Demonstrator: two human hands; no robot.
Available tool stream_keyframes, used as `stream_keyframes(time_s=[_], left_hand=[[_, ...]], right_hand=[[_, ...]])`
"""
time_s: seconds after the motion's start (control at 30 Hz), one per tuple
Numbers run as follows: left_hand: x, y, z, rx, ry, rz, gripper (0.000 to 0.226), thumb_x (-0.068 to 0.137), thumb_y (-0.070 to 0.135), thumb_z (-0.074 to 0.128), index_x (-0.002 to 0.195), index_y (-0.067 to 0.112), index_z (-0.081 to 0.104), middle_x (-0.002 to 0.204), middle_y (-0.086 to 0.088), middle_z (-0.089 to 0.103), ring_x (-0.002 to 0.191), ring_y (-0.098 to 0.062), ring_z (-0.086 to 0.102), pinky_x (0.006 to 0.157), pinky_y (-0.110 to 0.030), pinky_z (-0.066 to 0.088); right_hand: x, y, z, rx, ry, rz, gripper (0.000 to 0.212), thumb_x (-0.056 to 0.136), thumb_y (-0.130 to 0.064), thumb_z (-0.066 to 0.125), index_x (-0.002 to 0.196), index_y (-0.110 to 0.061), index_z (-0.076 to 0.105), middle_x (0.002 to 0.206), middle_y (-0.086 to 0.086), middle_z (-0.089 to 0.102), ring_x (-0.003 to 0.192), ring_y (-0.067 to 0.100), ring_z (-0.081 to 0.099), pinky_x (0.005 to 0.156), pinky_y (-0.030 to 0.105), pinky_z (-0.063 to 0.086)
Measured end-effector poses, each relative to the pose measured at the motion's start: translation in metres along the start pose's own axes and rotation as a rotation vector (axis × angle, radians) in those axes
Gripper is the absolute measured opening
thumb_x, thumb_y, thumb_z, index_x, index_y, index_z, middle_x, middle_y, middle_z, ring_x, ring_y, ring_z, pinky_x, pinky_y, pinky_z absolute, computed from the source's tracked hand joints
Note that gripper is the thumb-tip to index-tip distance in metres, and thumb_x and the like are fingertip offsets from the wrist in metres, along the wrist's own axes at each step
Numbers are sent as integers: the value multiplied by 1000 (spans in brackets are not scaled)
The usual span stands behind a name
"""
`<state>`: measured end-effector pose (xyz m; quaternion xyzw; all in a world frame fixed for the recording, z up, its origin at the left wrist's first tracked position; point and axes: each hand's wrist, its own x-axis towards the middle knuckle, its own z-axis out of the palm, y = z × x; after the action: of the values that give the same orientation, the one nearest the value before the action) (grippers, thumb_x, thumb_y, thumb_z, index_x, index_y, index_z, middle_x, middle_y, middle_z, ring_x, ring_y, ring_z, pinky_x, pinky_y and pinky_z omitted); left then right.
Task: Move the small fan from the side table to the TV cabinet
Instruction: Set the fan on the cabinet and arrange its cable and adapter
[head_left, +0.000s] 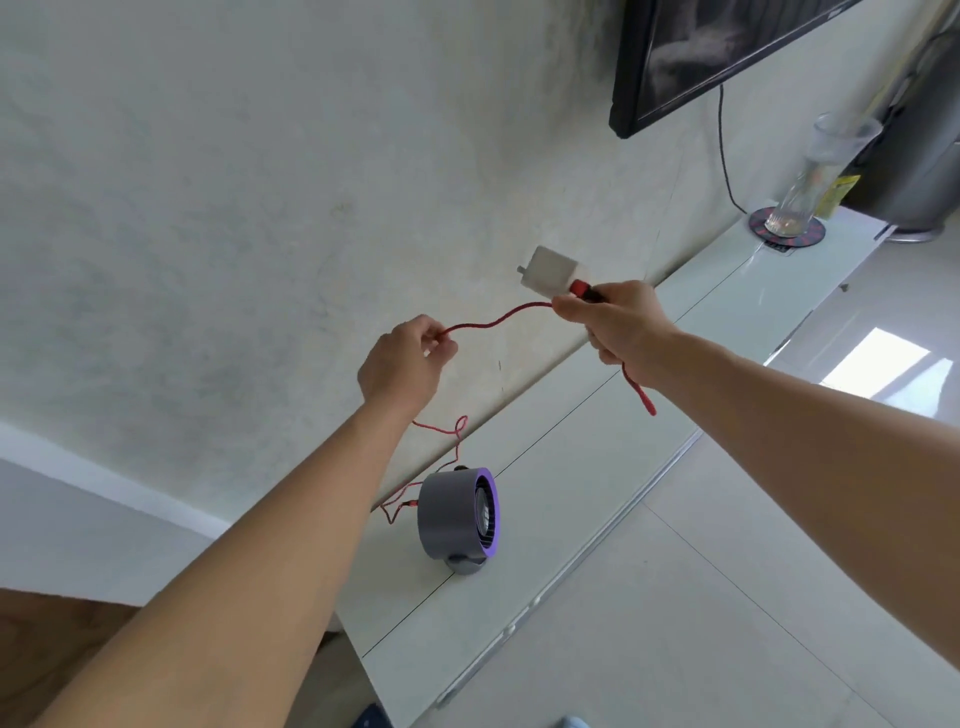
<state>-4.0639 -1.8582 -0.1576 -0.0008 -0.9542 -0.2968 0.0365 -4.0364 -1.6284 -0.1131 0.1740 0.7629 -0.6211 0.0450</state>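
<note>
The small grey fan (451, 514) with a purple front rim stands upright on the white TV cabinet (597, 457), near its left end. A thin red cable (493, 321) runs from the fan's back up to my hands. My left hand (408, 364) pinches the cable above the fan. My right hand (613, 322) grips the cable's red plug end, where a white power adapter (551, 270) sticks out toward the wall. A loop of cable hangs below my right hand.
A black TV (691, 57) hangs on the wall at the upper right, its cord dropping behind the cabinet. A glass vase (810, 182) on a round dark coaster stands at the cabinet's far end. Pale tiled floor (727, 623) lies to the right.
</note>
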Motion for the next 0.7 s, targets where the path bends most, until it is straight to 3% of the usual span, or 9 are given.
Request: stream_keyframes(time_s=[0.1, 0.27, 0.47, 0.6, 0.7], left_hand=[[-9, -16, -12, 187, 59, -26, 24, 94, 45, 52, 102, 28, 68, 96, 3, 74, 94, -26, 65, 67, -30, 41], [-20, -43, -39, 389, 107, -64, 28, 97, 44, 49, 109, 28, 68, 102, -3, 72, 95, -31, 65, 66, -30, 38], [-38, -80, -77, 443, 121, -235, 31, 98, 39, 48, 107, 19, 70, 105, -12, 69, 97, -37, 63, 68, -32, 39], [-56, -104, -94, 398, 108, -275, 29, 96, 41, 50, 104, 21, 70, 103, -11, 70, 96, -37, 63, 70, -33, 42], [-67, -115, -104, 390, 105, -302, 28, 96, 41, 51, 104, 22, 70, 103, -8, 71, 96, -36, 64, 71, -33, 43]], right_hand=[[-2, -8, 16, -97, 25, -35, 18, 79, -21, 70, 80, -13, 54, 55, 1, 23, 45, 17, 19, 44, 24, 17], [-11, -10, 39, -188, 55, -97, 21, 82, -26, 68, 74, -14, 52, 53, -1, 22, 35, 12, 16, 43, 21, 14], [-19, -11, 48, -164, 172, -126, 37, 83, -23, 63, 60, -14, 35, 54, 1, 22, 48, 18, 18, 48, 27, 15], [-27, -7, 48, -248, 168, -103, 23, 83, -26, 59, 71, -8, 53, 53, 2, 26, 47, 19, 21, 48, 26, 17], [-34, -1, 55, -282, 155, -110, 25, 83, -28, 57, 77, -5, 62, 53, 3, 30, 47, 20, 24, 49, 26, 20]])
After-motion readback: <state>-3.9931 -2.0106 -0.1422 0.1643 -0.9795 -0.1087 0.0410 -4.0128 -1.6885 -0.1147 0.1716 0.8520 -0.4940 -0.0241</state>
